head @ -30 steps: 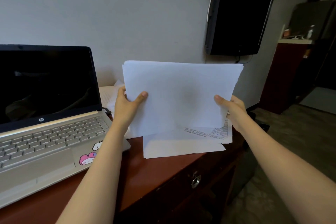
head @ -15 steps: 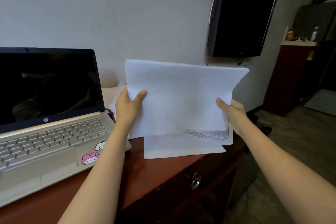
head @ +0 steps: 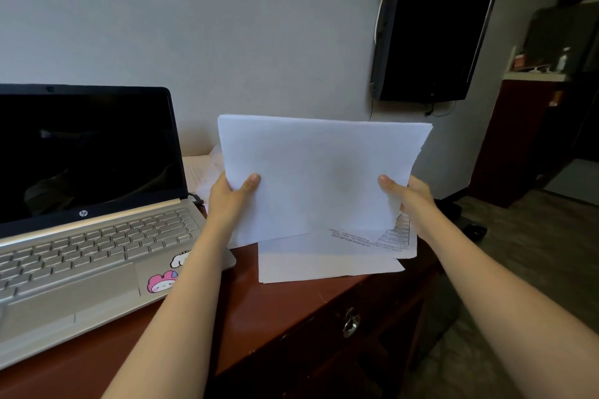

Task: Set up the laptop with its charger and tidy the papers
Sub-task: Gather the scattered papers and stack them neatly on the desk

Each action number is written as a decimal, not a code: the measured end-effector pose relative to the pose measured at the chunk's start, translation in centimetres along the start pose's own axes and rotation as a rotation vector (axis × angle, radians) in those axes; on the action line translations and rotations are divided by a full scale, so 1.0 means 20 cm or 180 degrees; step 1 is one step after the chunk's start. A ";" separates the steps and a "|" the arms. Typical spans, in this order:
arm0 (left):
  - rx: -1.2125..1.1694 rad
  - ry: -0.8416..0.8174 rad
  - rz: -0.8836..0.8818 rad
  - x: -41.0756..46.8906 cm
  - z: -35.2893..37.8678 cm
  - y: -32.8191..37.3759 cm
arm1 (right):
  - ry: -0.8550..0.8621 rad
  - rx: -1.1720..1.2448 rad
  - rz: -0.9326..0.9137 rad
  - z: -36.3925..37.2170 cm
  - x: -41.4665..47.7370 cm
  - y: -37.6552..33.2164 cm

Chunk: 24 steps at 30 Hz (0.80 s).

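Observation:
A stack of white papers [head: 319, 172] stands upright on its long edge over the desk. My left hand [head: 228, 196] grips its left side, thumb on the front. My right hand [head: 410, 199] grips its right side the same way. Under the stack lie more sheets [head: 327, 261], one printed, flat on the red-brown desk [head: 278, 304]. An open silver laptop [head: 87, 236] with a dark screen sits at the left. A dark cable end [head: 195, 198] shows by the laptop's right hinge. The charger itself is not visible.
More loose sheets [head: 198, 170] lie behind the laptop's right corner against the grey wall. A black TV [head: 431, 26] hangs on the wall at the right. The desk has a drawer with a metal pull [head: 350, 324]. Floor and a dark cabinet [head: 525, 139] lie to the right.
The stack's top edge has become more even, and its right side has straightened. Both hands keep their grip at the same places.

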<state>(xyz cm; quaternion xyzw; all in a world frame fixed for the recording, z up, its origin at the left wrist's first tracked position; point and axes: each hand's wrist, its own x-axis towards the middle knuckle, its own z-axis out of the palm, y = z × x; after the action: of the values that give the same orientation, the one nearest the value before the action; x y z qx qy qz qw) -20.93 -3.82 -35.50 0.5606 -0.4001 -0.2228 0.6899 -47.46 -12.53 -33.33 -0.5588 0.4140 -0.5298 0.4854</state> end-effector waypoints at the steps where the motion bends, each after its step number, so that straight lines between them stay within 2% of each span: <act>1: -0.0015 0.0010 -0.0002 0.00 0.00 0.01 | 0.0025 -0.0007 0.0018 0.00 0.00 0.00; 6: 0.0118 0.0070 0.0073 0.01 0.01 0.03 | 0.0182 -0.0095 -0.0021 0.01 0.01 0.00; 11: 0.0229 0.0112 -0.0184 -0.01 0.00 -0.01 | 0.0198 -0.0208 0.0167 0.01 -0.01 0.08; 15: 0.0271 0.0208 -0.0133 -0.03 -0.02 0.02 | 0.0292 -0.0256 0.0028 0.06 -0.01 0.04; 24: 0.0505 0.0384 -0.0147 0.00 -0.36 0.25 | -0.0220 -0.0342 -0.0154 0.30 -0.04 -0.10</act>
<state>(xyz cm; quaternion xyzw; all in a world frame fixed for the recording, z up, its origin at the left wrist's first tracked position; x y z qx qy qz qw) -15.82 1.73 -31.15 0.6349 -0.3613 -0.1721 0.6609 -41.60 -10.82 -31.28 -0.6119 0.4112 -0.4988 0.4558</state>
